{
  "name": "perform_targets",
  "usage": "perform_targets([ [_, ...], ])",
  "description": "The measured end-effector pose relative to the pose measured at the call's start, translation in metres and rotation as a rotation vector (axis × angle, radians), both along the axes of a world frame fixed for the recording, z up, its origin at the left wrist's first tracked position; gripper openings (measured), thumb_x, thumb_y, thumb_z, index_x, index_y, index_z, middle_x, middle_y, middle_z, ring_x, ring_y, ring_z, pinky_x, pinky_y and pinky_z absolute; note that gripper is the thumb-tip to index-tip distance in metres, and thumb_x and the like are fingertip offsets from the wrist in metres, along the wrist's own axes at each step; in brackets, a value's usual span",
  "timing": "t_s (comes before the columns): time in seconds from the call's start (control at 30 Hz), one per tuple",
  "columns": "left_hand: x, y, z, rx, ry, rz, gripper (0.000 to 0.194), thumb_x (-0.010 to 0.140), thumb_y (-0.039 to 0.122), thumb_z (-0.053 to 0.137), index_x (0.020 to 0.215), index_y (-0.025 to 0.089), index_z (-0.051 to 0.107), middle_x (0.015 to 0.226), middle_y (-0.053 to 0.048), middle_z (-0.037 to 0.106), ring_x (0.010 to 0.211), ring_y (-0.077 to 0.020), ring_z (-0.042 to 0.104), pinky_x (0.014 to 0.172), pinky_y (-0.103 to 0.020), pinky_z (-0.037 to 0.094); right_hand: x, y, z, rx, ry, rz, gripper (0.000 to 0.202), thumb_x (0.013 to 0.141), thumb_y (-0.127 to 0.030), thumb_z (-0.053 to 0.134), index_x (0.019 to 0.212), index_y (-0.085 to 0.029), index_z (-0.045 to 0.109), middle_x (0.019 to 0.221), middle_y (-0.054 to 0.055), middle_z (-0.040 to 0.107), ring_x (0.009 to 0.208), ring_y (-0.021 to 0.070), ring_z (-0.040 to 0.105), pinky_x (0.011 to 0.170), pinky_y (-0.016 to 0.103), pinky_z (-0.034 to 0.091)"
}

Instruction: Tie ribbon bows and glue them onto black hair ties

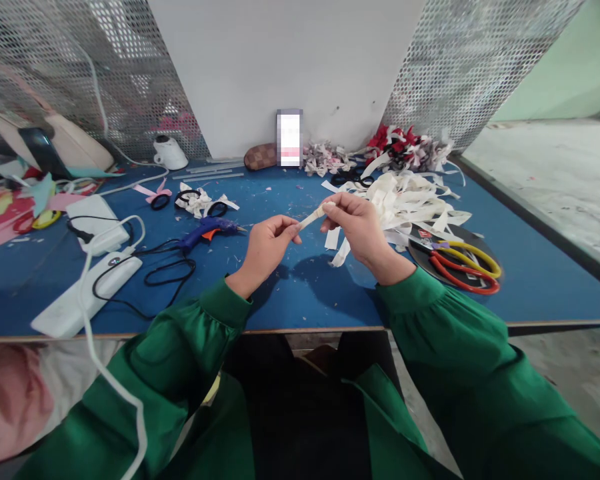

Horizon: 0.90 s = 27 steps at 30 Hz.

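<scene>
A short cream fabric strip [310,218] is stretched between my two hands above the blue table. My left hand [271,245] pinches its lower left end between thumb and fingertips. At the upper right end, my right hand [354,225] grips the strip, which looks folded or bunched there. A heap of cream fabric strips [405,200] lies just beyond and to the right of my right hand. Left of my left hand rests a blue glue gun [205,232] with an orange trigger, its nozzle pointing towards that hand.
Scissors with red and yellow handles [467,267] lie on a dark round plate at right. A white power strip [87,293] with cables sits at left. A lit phone [289,138] leans on the back panel, beside a brown checked case [260,157] and scrunched fabric pieces [325,159].
</scene>
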State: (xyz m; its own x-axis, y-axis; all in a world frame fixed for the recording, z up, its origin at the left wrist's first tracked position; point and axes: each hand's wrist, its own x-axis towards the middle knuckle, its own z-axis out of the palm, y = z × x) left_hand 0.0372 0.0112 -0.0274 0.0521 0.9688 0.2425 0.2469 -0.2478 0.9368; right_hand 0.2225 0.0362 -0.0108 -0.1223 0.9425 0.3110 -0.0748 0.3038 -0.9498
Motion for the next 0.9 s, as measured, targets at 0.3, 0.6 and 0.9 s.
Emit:
perform_targets([
  [0.3,-0.002,0.001,0.005,-0.183,-0.127,-0.016,0.023,0.078,0.04,0.071,0.076,0.017,0.07,0.063,0.001,0.058,0.049,-0.0072,0.033,0.048,-0.025,0.023,0.014,0.021,-0.01,-0.01,-0.027,-0.243,0.02,0.084,-0.027,0.06,0.1,-0.02,0.07,0.096,0.005,0.071,0.085,0.0177,0.07,0.081,0.036,0.055],
  [0.6,-0.003,0.002,0.004,-0.286,-0.298,-0.099,0.031,0.077,0.047,0.074,0.085,0.017,0.073,0.066,0.001,0.055,0.044,-0.0039,0.025,0.045,-0.026,0.014,0.014,0.014,-0.008,0.435,-0.458,-0.176,0.045,0.08,-0.017,0.059,0.124,-0.026,0.064,0.128,0.008,0.065,0.122,0.0267,0.059,0.107,0.047,0.045],
  [0.9,-0.006,0.001,0.006,-0.439,-0.438,-0.297,0.027,0.074,0.04,0.079,0.073,0.018,0.063,0.062,0.003,0.047,0.042,-0.0026,0.021,0.041,-0.024,0.015,-0.003,0.008,-0.02,0.547,-0.741,-0.006,0.045,0.076,-0.009,0.057,0.12,-0.02,0.061,0.098,0.007,0.073,0.098,0.0256,0.066,0.096,0.042,0.046],
])
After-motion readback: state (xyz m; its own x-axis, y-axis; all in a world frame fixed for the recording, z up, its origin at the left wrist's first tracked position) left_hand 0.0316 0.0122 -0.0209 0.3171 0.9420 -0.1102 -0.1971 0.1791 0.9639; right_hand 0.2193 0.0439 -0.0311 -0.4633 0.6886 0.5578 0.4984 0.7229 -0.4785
